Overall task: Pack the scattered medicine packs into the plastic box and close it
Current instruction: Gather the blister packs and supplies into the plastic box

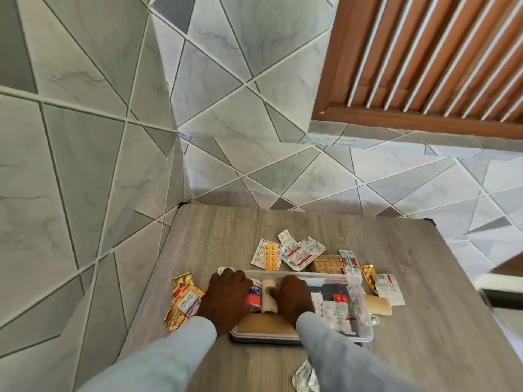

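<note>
A clear plastic box (360, 304) stands open on the wooden table (424, 321), holding several medicine strips and a red-capped pack (340, 297). Both my hands are inside its left half. My left hand (226, 295) curls over an adhesive tape roll (254, 292). My right hand (294, 295) grips a beige bandage roll (267, 297) beside it. Behind the box lie an orange pill blister (270, 256) and silver strips (302, 253). Gold sachets (182, 298) lie to its left.
More packs lie right of the box: a brown pack (327, 263), an orange blister (369, 278), a white-red strip (389, 288), a beige plaster (376, 304). A silver strip (305, 377) sits by my right sleeve. A tiled wall stands close at the left and behind.
</note>
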Demonstrator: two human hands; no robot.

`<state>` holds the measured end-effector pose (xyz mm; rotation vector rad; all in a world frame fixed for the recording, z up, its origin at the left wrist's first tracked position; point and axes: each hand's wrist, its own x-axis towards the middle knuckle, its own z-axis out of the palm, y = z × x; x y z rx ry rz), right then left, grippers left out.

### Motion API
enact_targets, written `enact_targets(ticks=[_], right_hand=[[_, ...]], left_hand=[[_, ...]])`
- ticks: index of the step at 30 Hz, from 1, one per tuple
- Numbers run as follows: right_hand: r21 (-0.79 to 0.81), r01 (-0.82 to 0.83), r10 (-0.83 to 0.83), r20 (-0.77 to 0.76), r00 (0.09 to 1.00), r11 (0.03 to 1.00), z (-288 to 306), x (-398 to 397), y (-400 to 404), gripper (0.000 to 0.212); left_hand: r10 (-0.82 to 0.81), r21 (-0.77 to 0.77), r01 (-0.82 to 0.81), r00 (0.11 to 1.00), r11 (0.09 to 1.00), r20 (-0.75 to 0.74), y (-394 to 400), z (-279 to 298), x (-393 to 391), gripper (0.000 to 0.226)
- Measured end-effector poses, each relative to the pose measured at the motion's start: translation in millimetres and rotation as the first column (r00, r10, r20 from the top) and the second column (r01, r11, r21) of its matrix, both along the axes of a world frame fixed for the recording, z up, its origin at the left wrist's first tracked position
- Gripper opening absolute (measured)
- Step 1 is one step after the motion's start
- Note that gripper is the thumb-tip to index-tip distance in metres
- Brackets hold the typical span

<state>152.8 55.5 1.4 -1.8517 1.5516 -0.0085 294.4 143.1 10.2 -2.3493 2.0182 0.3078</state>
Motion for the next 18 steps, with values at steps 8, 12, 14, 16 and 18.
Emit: enact_targets(ticks=[8,12,14,16,18], right_hand=[[-0.244,0.301,-0.290,0.081,0.954,0.922,34,-100,-20,0.023],[-0.226,0.405,-0.402,0.063,0.913,0.886,36,-162,-31,0.016],[-0.209,0.434,-0.434,0.047,0.899,0.876,29,-185,-40,0.020],[-0.185,0.435,-0.438,0.029,0.899,0.881,18,-202,-53,0.024],[-0.172,0.396,-0.402,-0.003,0.916,0.902,7,-211,-66,0.031]], left_hand=[[-0.010,-0.175,-0.053,0.940,0.983,-0.340,-30,20,-9,0.035],[-0.033,-0.162,-0.061,0.854,0.985,-0.520,-58,20,-44,0.026],[-0.036,-0.149,-0.058,0.829,0.987,-0.558,-71,16,-64,0.024],[-0.037,-0.149,-0.061,0.816,0.987,-0.577,-84,11,-83,0.025],[-0.023,-0.139,-0.073,0.807,0.988,-0.590,-95,7,-99,0.025]])
